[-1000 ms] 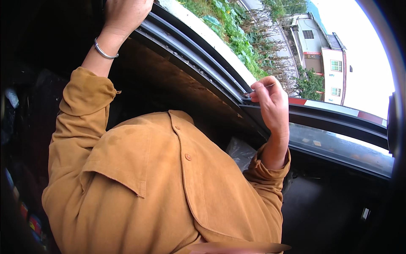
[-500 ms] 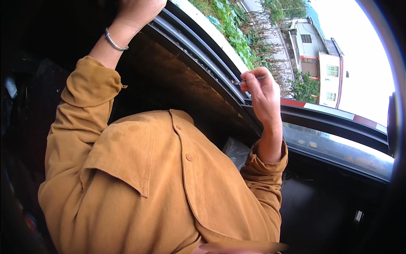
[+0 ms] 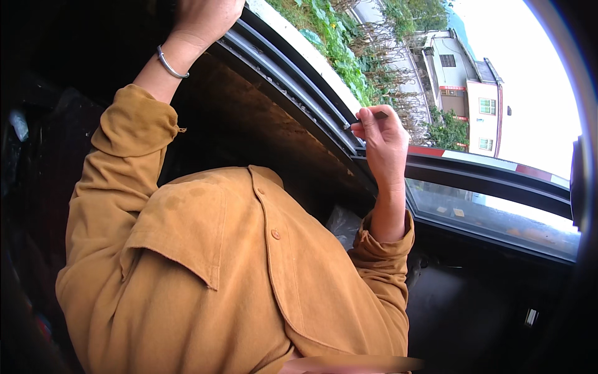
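My right hand (image 3: 385, 140) pinches a thin, flat metal tool (image 3: 374, 116) between thumb and fingers. The tool's tip points left, at the grey window track (image 3: 289, 93), close to the frame's corner; whether it touches the track I cannot tell. Loose bits of debris lie along the grooves of that track. At the top edge of the view, my left hand (image 3: 208, 19) is by the track's other end, with a metal bracelet (image 3: 171, 64) on its wrist. Its fingers are cut off by the picture's edge.
Below the track runs a stained brown wall (image 3: 249, 103). A glass pane (image 3: 473, 209) in a dark frame stands at the right. Outside are green plants (image 3: 330, 47) and a pale house (image 3: 476, 93). Crumpled clear plastic (image 3: 344, 223) lies in shadow behind my right arm.
My right hand has shifted slightly left along the track, and the tool has turned so that a darker face shows. The left hand has stayed nearly still.
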The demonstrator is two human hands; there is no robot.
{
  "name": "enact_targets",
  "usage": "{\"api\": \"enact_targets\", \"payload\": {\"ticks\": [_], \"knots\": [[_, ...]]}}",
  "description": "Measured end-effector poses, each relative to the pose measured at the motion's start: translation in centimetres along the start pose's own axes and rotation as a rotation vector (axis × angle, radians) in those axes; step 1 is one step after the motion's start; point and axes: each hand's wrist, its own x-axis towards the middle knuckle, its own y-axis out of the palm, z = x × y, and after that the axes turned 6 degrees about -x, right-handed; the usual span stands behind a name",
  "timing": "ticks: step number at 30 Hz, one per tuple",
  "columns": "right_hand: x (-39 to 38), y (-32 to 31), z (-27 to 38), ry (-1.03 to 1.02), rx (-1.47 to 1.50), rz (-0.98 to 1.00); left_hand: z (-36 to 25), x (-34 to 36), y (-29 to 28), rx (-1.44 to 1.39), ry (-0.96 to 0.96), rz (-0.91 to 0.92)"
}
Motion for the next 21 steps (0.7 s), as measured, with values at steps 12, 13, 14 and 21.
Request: {"api": "enact_targets", "payload": {"ticks": [12,13,14,21], "knots": [[2.8,-1.3,-4.1,0.049,-0.529,0.049,-0.1,0.2,-0.5,-0.022,-0.006,-0.001],[3.1,-0.9,-4.5,0.059,-0.554,0.036,-0.1,0.1,-0.4,-0.018,-0.002,-0.002],[3.4,-0.5,-4.7,0.070,-0.578,0.022,0.0,0.1,-0.4,-0.014,0.002,-0.002],[4.9,1.7,0.3,0.023,0.227,-0.013,1.1,-0.8,0.3,0.067,0.021,0.087]]}}
